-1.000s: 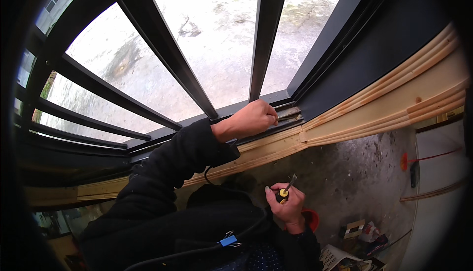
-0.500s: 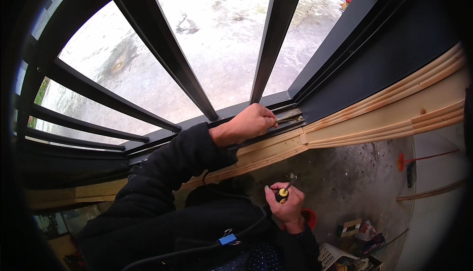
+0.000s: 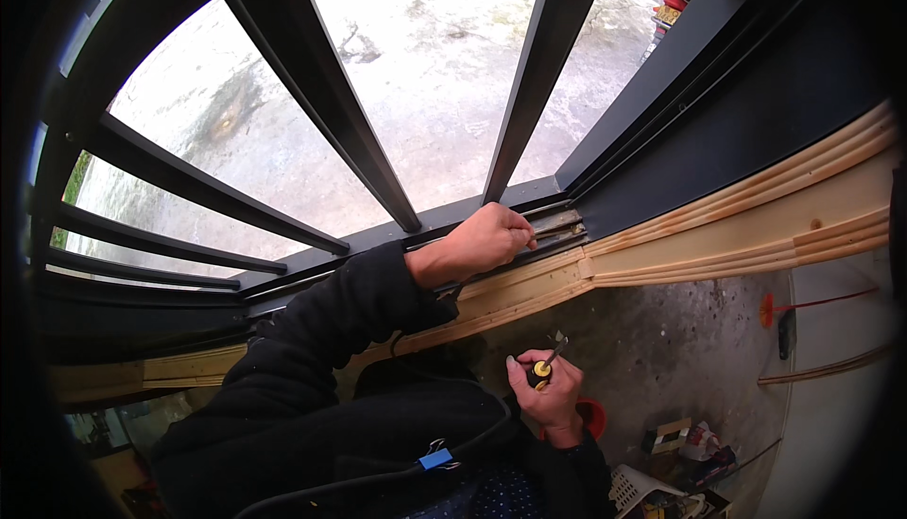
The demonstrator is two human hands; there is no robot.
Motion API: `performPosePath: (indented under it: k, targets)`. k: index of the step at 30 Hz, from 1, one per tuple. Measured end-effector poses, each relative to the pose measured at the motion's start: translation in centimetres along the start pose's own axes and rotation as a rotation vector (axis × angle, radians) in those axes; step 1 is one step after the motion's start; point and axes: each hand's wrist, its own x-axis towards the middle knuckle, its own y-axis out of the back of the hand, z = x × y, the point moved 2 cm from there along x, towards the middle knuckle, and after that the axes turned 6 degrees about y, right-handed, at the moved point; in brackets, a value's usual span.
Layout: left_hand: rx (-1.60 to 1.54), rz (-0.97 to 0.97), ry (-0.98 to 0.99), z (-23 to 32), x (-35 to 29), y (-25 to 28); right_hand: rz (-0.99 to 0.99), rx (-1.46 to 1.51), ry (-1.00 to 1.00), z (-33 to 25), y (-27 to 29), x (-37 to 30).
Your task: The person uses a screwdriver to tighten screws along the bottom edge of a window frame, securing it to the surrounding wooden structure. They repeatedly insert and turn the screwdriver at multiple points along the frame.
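Note:
My left hand reaches out to the sliding window's bottom track, close to the corner of the dark frame. Its fingers are pinched together low over the groove; a thin, brownish sliver shows at the fingertips, too small to name. Nearer my body, my right hand is wrapped round a screwdriver with a black and yellow handle. The metal shaft points up and away from me, with something pale at its tip. This screwdriver is held apart from the window.
Dark window bars rise beyond the track. A moulded wooden sill runs along the near side. Below on the floor are a red bucket, a white plastic basket and several odds and ends. Pale concrete ground lies outside.
My left hand has shifted slightly to the right and nearer along the track, still pinched. The right hand keeps its grip on the screwdriver almost unmoved. The view has tilted a little.

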Motion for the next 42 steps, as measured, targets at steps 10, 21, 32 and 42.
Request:
performPosePath:
  k: [10, 21, 32, 42]
  targets:
    - [-0.019, -0.024, -0.007, -0.4, 0.0, 0.3, 0.002, 0.006, -0.014, 0.0, -0.1, -0.1]
    - [0.048, -0.053, -0.042, 0.3, -2.4, 0.9, 0.009, 0.003, 0.011, -0.1, -0.1, -0.1]
    - [1.04, -0.145, -0.347, 0.2, -7.0, -2.7, -0.006, 0.009, 0.019, -0.1, 0.0, -0.3]
    - [0.724, 0.125, -0.391, 0.8, -6.9, -0.5, -0.009, 0.017, 0.003, 0.0, 0.0, -0.6]
